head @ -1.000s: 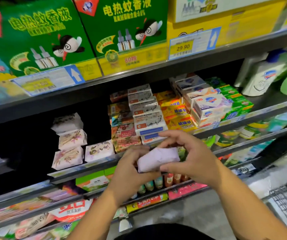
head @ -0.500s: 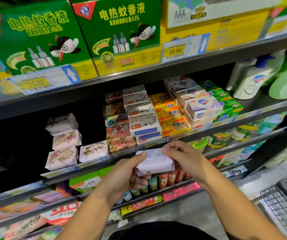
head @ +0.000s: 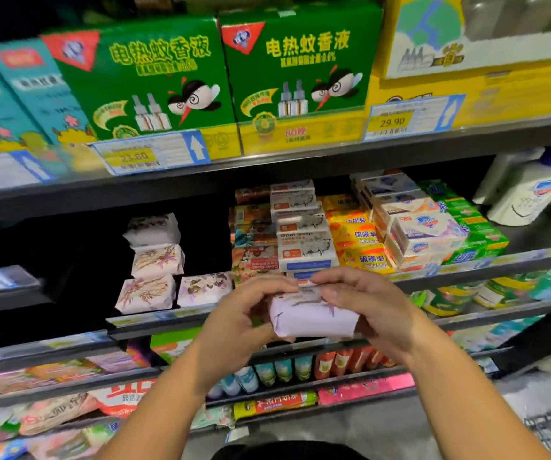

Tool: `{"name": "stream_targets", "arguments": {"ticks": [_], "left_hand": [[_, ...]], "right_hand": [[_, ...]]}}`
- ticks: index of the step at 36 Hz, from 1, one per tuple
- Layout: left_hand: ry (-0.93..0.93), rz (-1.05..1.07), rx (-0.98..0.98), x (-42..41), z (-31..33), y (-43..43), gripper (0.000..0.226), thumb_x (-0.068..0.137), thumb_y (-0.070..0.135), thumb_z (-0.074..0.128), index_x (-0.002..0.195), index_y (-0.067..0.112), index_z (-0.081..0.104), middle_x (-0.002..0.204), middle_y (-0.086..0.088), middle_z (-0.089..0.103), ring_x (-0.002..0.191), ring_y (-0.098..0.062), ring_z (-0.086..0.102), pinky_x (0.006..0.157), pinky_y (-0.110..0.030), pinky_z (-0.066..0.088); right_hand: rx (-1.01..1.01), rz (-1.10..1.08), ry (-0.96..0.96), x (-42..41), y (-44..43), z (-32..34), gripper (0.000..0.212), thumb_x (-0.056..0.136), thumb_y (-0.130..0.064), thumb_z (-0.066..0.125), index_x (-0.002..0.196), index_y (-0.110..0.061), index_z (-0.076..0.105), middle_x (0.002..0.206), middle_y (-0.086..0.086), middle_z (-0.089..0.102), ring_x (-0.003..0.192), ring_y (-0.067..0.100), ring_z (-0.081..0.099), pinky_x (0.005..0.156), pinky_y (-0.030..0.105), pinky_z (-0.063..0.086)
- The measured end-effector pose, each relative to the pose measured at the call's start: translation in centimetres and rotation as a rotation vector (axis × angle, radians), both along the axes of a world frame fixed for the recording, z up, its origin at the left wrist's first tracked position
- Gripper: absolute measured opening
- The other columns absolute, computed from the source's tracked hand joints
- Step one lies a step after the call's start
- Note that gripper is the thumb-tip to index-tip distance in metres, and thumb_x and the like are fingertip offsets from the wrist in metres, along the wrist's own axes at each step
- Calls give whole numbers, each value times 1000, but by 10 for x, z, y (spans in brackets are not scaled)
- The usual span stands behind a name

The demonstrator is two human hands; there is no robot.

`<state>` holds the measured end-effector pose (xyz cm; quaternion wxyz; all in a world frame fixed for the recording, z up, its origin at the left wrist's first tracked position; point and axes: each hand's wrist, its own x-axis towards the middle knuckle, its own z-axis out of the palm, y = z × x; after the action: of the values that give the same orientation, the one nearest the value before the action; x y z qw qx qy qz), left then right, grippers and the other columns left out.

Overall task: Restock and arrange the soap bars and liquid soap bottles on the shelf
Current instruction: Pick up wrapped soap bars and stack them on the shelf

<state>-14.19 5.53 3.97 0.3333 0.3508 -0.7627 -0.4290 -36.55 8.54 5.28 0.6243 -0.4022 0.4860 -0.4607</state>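
- Shelf (head: 154, 319) with the soaps runs across the middle, its front rail just below the wrapped-soap stack (head: 154, 260).
- Boxed soaps (head: 304, 237) fill the shelf to the right of that stack, packed in tight rows.
- The stack stands three high, with a lone wrapped bar (head: 204, 288) lying just right of its base.
- Both hands, left hand (head: 234, 323) and right hand (head: 377, 310), curl around the lilac soap bar (head: 314, 318), holding it off the shelf, lower right of the stack.
- The bar likely belongs on the lone bar beside the stack: printed face up, edges squared, lowered gently so the stack is not nudged.
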Motion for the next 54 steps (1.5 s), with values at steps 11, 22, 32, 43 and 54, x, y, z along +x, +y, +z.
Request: {"name": "stream_targets", "arguments": {"ticks": [11,22,32,43,54], "left_hand": [[-591,233,-200,31,8,-2,98,65,69,79,147,46,31,132,24,34,129,-3,31,103,-16,29],[-719,305,-253,81,10,-17,88,76,66,71,151,36,36,125,16,50,113,-12,43,94,-30,42],[-732,413,-316,142,-21,-32,66,86,38,69,141,12,45,133,-8,54,118,-24,39,100,-27,30],[-931,640,-228,166,-10,-117,51,89,18,69,134,4,50,129,-19,54,120,-38,46,99,-35,24],[-924,547,-201,182,-25,-147,59,85,15,72,140,31,56,145,-11,49,129,-34,45,107,-29,36]], "right_hand": [[-106,17,189,51,-33,-4,23,80,-8,80,93,-26,77,98,10,74,90,29,72,86,52,58],[-212,197,413,105,-67,-7,24,79,-25,83,95,-36,70,85,6,67,70,12,60,64,25,50],[-239,251,485,140,-110,-24,24,88,-16,74,106,-31,65,107,-12,70,100,7,67,86,24,54],[-393,664,1331,170,-111,-29,41,105,-19,39,144,-28,39,142,9,49,116,34,54,93,47,51],[-388,675,1470,174,-110,-16,31,94,-3,40,120,-18,49,109,8,55,92,29,54,74,36,48]]}}
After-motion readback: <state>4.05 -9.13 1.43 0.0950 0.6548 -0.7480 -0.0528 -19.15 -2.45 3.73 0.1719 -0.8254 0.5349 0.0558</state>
